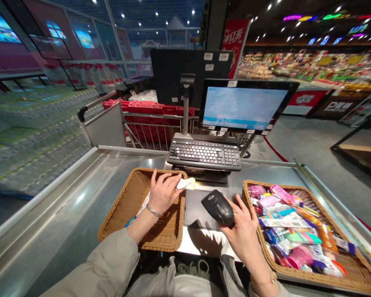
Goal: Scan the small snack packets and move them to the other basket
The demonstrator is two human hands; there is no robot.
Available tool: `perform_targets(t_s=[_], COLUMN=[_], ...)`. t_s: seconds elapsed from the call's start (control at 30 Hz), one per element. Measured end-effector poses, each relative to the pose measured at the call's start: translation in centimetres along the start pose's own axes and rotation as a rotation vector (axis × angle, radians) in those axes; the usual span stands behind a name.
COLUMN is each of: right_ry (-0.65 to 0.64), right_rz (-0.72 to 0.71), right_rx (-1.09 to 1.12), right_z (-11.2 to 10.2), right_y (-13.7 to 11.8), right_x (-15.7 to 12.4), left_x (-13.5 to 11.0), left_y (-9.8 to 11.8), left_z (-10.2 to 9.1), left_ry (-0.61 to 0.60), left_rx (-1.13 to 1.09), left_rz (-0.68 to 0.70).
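Note:
My left hand (pixel 163 193) is over the left wicker basket (pixel 117 218), its fingers closed on a small white item with a pale yellow end (pixel 189 183). That end sticks out past the basket's right rim, and its exact kind is unclear. In my right hand (pixel 245 231) is a black handheld barcode scanner (pixel 217 205), its head pointing up and left toward the item. Inside the left basket, a white and blue packet (pixel 130 222) is partly hidden by my left wrist. The right wicker basket (pixel 355 268) holds many small colourful packaged goods (pixel 292 231).
A black keyboard (pixel 204 153) stands on the metal counter (pixel 68 206) beyond the baskets. Behind it are a lit monitor (pixel 243 105) and a dark screen back (pixel 173 76). A shopping cart (pixel 151 128) is past the counter, with stacked bottle packs (pixel 40 136) at left.

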State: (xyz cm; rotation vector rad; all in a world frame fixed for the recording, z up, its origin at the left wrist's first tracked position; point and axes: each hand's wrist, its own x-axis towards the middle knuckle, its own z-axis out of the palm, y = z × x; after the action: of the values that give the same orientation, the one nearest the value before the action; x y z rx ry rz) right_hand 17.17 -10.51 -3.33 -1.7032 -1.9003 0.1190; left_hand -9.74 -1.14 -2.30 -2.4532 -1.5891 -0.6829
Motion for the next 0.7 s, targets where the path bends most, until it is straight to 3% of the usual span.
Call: perform_targets(t_s=[0.3, 0.7], right_ry=[0.024, 0.013], right_rz=[-0.016, -0.022], right_rx=[-0.011, -0.022], right_z=[-0.1, -0.1], right_y=[0.1, -0.3], right_x=[-0.2, -0.2], left_x=[0.5, 0.6], left_y=[0.9, 1.3], left_z=[0.4, 0.1], left_ry=[0.201, 0.275], left_rx=[0.073, 0.096], left_rz=[0.104, 0.144])
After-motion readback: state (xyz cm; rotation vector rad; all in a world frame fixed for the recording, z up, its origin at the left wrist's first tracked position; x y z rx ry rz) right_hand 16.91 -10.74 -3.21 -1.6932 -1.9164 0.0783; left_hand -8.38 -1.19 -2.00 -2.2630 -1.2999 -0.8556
